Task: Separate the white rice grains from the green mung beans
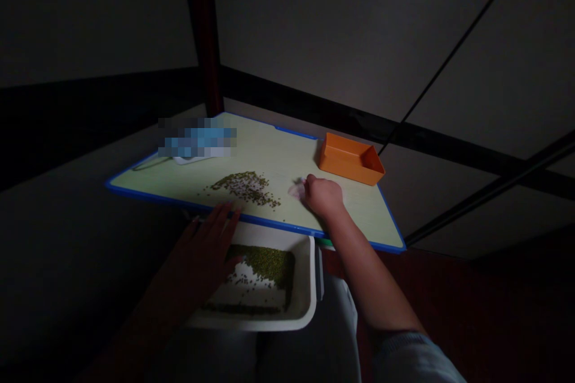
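The right hand (322,196) is low over the surface (287,152), fingers curled inward beside a small pale patch; its fingertips are too hidden to tell how tightly they close or whether they have hold of anything. The left hand (209,242) is open and palm down, fingers somewhat spread, reaching from over the left part of a white tray (309,305) to the near edge of the surface; nothing shows in its grasp.

The surface is a pale yellow-green board with a bright blue border, seen at a slant. Between the hands and slightly beyond them lies a loose heap of small grains (245,185), thicker at the back and thinning to scattered single pieces at its sides. They look olive green, with duller, greyish-brown ones mixed in. More green grains (272,263) lie in the tray, banked along its far and right sides, with pale bottom showing between stray ones and a dark line of them along the near side.

An empty-looking orange box (353,158) stands at the right rear of the surface. At the left rear is a pixelated blue item (197,139) above something white.

The room is dim: grey panelled walls (336,30) crossed by dark bands, a dark red post (207,36) behind the surface, and a deep red floor (431,305) at right.
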`<state>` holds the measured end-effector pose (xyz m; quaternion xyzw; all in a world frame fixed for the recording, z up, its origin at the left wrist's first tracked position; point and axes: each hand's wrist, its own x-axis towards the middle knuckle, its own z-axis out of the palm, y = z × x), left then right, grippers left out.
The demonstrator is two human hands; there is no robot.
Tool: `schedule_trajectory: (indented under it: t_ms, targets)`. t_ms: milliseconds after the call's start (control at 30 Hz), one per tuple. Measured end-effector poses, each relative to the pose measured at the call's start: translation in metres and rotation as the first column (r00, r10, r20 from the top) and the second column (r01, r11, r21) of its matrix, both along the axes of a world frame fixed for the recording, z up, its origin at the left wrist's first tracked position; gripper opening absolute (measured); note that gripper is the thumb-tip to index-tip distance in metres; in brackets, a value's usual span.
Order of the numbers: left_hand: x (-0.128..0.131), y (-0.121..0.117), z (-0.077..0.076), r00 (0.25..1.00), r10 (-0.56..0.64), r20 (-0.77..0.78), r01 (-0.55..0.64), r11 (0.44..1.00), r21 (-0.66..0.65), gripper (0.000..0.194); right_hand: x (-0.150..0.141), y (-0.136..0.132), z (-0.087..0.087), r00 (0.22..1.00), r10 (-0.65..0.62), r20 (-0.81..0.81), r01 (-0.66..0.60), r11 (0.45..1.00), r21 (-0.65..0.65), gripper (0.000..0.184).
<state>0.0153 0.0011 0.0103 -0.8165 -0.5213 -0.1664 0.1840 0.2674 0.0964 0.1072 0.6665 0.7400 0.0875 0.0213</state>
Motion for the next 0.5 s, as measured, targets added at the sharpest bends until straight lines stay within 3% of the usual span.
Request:
schedule_trajectory:
  t_ms: [500]
  targets:
    - [0.001, -0.001, 0.003, 1.0, -0.004, -0.017, 0.004, 1.0, 0.001, 0.076, 0.013, 0.007, -0.004, 0.971, -0.216, -0.104, 0.225, 0.971, 0.083, 0.04]
